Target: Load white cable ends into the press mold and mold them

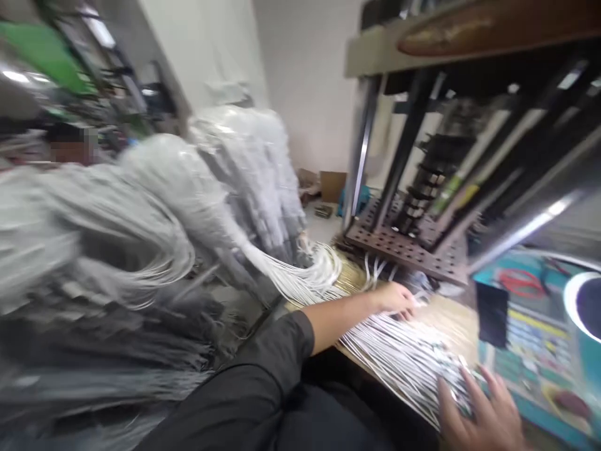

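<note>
Many thin white cables (394, 351) lie in a wide bundle across the bench, running from the left towards the lower right. My left hand (397, 299) reaches over the bundle in front of the machine, its fingers closed on what looks like a white cable; blur hides the exact grip. At the lower right, my right hand (483, 407) has its fingers spread over the cable ends, where small pale and green pieces show. Whether its fingertips touch them is hard to tell.
A machine with metal posts and a perforated base plate (408, 247) stands beyond my hands. Large hanks of white cable (248, 169) hang at the left, with another person (70, 147) behind them. A teal panel with buttons (535, 338) and a round lamp (585, 304) are at the right.
</note>
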A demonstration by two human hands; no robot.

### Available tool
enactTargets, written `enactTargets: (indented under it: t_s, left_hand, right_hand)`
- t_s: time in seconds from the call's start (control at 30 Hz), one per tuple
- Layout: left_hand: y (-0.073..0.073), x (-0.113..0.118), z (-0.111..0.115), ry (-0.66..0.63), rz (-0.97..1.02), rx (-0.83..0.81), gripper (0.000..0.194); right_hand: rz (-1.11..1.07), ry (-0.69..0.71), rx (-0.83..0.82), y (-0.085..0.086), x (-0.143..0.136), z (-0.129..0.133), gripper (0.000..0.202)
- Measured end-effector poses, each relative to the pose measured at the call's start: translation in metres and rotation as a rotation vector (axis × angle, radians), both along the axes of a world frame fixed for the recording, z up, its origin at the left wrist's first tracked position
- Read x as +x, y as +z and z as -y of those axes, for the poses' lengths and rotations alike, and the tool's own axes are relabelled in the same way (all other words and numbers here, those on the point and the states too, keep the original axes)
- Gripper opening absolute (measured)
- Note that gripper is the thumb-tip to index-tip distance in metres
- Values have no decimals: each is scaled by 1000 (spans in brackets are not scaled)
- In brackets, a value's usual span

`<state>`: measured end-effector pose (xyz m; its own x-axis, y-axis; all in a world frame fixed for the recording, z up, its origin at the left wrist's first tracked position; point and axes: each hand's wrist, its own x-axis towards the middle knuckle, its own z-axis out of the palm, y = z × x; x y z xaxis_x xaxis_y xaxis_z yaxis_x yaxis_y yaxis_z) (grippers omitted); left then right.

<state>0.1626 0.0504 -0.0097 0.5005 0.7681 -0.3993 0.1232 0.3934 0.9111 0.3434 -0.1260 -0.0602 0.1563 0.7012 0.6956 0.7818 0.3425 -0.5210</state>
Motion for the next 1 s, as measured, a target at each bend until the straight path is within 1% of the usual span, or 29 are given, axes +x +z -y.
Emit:
enactTargets:
  t_s: [0.03, 0.07, 0.13, 0.2, 0.23, 0.3, 0.37, 0.4, 0.47, 0.5, 0.53, 0.6, 0.67, 0.73, 0.83, 0.93, 1.0]
  left_hand:
    - [-5, 11, -1, -45, -31, -57, 20]
    - [-6, 16, -4, -85, -65, -108, 23]
    - [-4, 15, -10, -150, -11, -110, 21]
    - [1, 5, -16, -215, 81, -58, 17]
    - [2, -1, -17, -238, 113, -35, 16]
    - [1, -11, -16, -263, 156, 1, 17]
    - [-3, -16, -10, -316, 178, 41, 20]
    - [-5, -17, -6, -361, 173, 82, 21]
    - [-8, -17, 5, -445, 130, 223, 24]
    - [-8, -16, 11, -463, 92, 311, 26]
    - [-9, -15, 17, -460, 55, 394, 28]
    - [-9, -14, 26, -406, 1, 509, 31]
    - [-10, -13, 31, -338, -14, 546, 31]
    - [-12, -13, 34, -256, 4, 540, 30]
    - [-16, -14, 36, -166, 27, 512, 32]
    - [-19, -14, 36, -102, 23, 526, 34]
    - [-19, -13, 35, -80, 37, 532, 33]
  right_hand:
    - [31, -34, -23, -7, 2, 6, 31]
    - [55, -57, -35, -12, 2, 10, 35]
    - [66, -70, -57, -18, 3, 12, 40]
    - [-1, -32, -128, -15, 7, 13, 38]
    - [-62, -18, -175, -10, 12, 13, 36]
    - [-169, -45, -255, 2, 27, 7, 35]
    - [-165, -80, -325, 14, 45, -11, 36]
    - [-113, -57, -361, 18, 52, -25, 37]
    - [37, 94, -432, 22, 58, -62, 40]
    - [114, 177, -431, 23, 57, -82, 41]
    - [195, 255, -429, 22, 53, -102, 42]
    - [330, 329, -438, 19, 37, -138, 43]
    - [437, 328, -496, 15, 19, -164, 44]
    - [507, 298, -542, 11, 5, -181, 44]
    - [543, 271, -584, 11, -4, -194, 40]
    - [564, 352, -635, 17, 2, -196, 33]
    - [588, 403, -645, 22, 14, -188, 33]
